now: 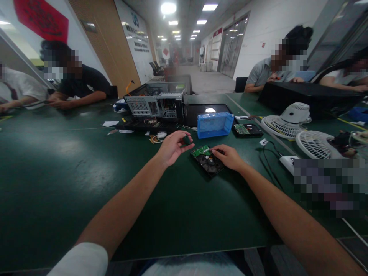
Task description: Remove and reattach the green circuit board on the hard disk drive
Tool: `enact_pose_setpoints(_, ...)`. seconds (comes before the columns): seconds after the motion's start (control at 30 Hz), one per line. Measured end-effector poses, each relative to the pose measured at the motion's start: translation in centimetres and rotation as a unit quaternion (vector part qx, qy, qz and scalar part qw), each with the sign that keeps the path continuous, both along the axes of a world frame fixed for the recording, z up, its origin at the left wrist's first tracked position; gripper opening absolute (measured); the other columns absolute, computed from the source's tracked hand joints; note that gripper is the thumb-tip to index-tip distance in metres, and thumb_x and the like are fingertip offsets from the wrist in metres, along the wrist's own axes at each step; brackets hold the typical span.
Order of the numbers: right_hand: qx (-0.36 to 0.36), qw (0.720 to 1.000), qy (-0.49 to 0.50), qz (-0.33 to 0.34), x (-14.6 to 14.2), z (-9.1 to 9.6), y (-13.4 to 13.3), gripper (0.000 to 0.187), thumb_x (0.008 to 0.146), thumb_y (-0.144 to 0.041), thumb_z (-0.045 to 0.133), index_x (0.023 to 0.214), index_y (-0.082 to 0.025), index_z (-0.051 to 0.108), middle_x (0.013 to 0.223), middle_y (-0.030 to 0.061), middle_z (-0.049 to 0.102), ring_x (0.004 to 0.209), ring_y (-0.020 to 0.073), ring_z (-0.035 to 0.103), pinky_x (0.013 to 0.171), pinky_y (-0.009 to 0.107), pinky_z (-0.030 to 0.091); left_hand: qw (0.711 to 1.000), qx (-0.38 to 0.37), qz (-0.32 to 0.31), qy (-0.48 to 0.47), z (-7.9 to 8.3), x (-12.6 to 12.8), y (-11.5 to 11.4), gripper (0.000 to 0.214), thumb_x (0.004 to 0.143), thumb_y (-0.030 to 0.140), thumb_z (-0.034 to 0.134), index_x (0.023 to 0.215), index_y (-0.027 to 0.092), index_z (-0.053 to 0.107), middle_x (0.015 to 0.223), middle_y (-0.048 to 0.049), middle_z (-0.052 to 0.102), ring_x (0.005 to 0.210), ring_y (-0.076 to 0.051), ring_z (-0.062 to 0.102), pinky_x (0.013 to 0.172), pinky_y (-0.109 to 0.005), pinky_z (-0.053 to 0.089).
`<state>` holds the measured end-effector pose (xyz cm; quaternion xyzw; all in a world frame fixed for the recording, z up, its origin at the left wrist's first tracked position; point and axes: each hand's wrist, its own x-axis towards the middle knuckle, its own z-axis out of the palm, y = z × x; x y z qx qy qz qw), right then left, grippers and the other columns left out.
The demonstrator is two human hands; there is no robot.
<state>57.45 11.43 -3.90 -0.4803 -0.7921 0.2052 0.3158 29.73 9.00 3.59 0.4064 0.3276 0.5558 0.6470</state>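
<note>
A hard drive (211, 163) lies on the green table, its underside with a green circuit board facing up. My right hand (228, 156) rests at its right edge, thumb and fingers closed together on the drive near the board. My left hand (174, 148) is just left of the drive and apart from it. Its fingers curl toward the thumb around a small dark thing, which I cannot make out against the dark table. Beyond my hands stands a blue plastic bin (215, 125) tipped on its side. Right of the bin lies another drive-like unit (247, 130) with a green board.
An opened computer case (155, 107) and a dark flat panel (207, 109) stand behind. White fans (287, 120), a power strip (289, 163) and a black cable (270, 165) lie to the right. Several people sit around the table, one behind a black case (310, 96).
</note>
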Motion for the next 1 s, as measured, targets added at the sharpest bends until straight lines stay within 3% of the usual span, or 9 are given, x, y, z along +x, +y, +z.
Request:
enact_pose_setpoints(0.27, 0.003, 1.0, 0.002, 0.004, 0.02, -0.1, 0.05, 0.025, 0.097, -0.04, 0.059, 0.107, -0.026, 0.077, 0.108, 0.0052, 0.076, 0.098, 0.0229, 0.069, 0.087, 0.035, 0.053, 0.999, 0.014, 0.015, 0.027, -0.43, -0.01, 0.36, 0.02, 0.085, 0.032, 0.066, 0.092, 0.014, 0.071, 0.096, -0.0106, 0.071, 0.096, -0.021, 0.069, 0.092, -0.042, 0.059)
enact_pose_setpoints(0.5, -0.001, 1.0, 0.005, 0.005, -0.05, 0.22, -0.18, 0.025, 0.097, -0.04, 0.06, 0.107, -0.025, 0.077, 0.109, 0.0061, 0.076, 0.099, 0.0236, 0.069, 0.086, 0.035, 0.054, 0.998, 0.039, -0.029, 0.04, -0.63, 0.1, 0.22, 0.025, 0.086, 0.037, 0.074, 0.098, 0.015, 0.074, 0.103, -0.01, 0.07, 0.101, -0.02, 0.066, 0.091, -0.037, 0.057)
enact_pose_setpoints(0.7, -0.008, 1.0, 0.006, 0.004, 0.01, 0.0, -0.12, 0.025, 0.098, -0.04, 0.059, 0.108, -0.026, 0.076, 0.11, 0.0056, 0.076, 0.1, 0.0234, 0.069, 0.088, 0.036, 0.054, 0.996, 0.051, -0.018, 0.066, -0.67, 0.03, 0.11, 0.031, 0.087, 0.039, 0.074, 0.111, 0.019, 0.076, 0.102, -0.008, 0.069, 0.096, -0.018, 0.063, 0.078, -0.028, 0.054)
enact_pose_setpoints(1.0, -0.004, 1.0, 0.005, 0.005, 0.0, -0.06, -0.02, 0.024, 0.097, -0.039, 0.06, 0.107, -0.024, 0.076, 0.108, 0.0058, 0.076, 0.099, 0.0232, 0.069, 0.086, 0.035, 0.053, 0.999, 0.027, -0.016, 0.04, -0.56, 0.09, 0.01, 0.027, 0.085, 0.036, 0.075, 0.101, 0.016, 0.065, 0.103, -0.0106, 0.072, 0.1, -0.021, 0.068, 0.082, -0.033, 0.057)
